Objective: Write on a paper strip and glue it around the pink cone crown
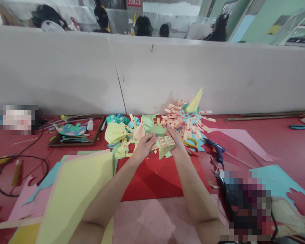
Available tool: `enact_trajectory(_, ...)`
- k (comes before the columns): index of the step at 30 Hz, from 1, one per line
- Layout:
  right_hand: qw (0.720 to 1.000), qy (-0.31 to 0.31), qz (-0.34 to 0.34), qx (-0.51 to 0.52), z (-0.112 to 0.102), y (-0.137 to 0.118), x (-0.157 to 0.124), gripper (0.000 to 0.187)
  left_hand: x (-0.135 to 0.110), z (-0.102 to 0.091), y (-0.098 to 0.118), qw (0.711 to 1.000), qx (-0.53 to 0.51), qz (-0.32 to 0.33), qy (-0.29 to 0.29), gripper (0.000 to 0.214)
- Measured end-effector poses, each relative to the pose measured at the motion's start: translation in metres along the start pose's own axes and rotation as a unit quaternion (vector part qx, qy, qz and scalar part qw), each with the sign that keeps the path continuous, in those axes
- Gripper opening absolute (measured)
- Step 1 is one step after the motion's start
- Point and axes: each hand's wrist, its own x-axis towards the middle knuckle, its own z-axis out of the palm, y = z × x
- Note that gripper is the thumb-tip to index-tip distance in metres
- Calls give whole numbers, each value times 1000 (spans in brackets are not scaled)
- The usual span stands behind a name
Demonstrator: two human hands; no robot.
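A folded piece of pale yellow-green paper (163, 143) with red markings is held up between my two hands. My left hand (145, 145) pinches its left end between thumb and fingers. At the other end, my right hand (175, 137) grips the paper's edge, its fingers partly hidden behind it. Below lies a red sheet (152, 179) with small paper scraps near its far edge. Just beyond my right hand stands a fringed paper craft (189, 115) with a yellow cone on top. Another paper craft (119, 135) with yellow pieces lies left of my left hand.
Orange-handled scissors (191, 149) and a blue glue gun (217, 149) lie to the right. A brown tray (73, 145) with a white bottle (90, 124) sits at the left. Yellow paper sheets (78, 189) cover the near left. A white partition (193, 74) bounds the far side.
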Motion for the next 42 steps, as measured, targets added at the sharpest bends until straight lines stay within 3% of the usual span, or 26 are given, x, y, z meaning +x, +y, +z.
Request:
enact_trajectory(5, 999, -21, -16, -25, 7, 2, -7, 42, -2, 1, -4, 997, -78, -12, -9, 47)
enact_trajectory(10, 992, -53, -35, -105, 2, -3, -10, 37, 2, -8, -1, 999, -32, 15, -23, 48)
enact_trajectory(15, 972, -66, -59, -220, -1, -5, -11, 32, 1, -16, 12, 986, 78, 41, -141, 46)
enact_trajectory(18, 952, -79, -80, -283, 2, -2, -10, 30, -1, -16, 15, 976, 118, 55, -176, 46)
enact_trajectory(25, 921, -113, -134, -348, 8, 6, -2, 36, -5, -12, 19, 979, 90, 76, -165, 42)
enact_trajectory(34, 942, -90, -104, -305, 2, 2, -7, 34, 0, -12, 9, 975, 115, 74, -176, 27)
enact_trajectory(42, 926, -109, -120, -342, 3, 2, -10, 32, 0, -14, 10, 974, 147, 69, -157, 27)
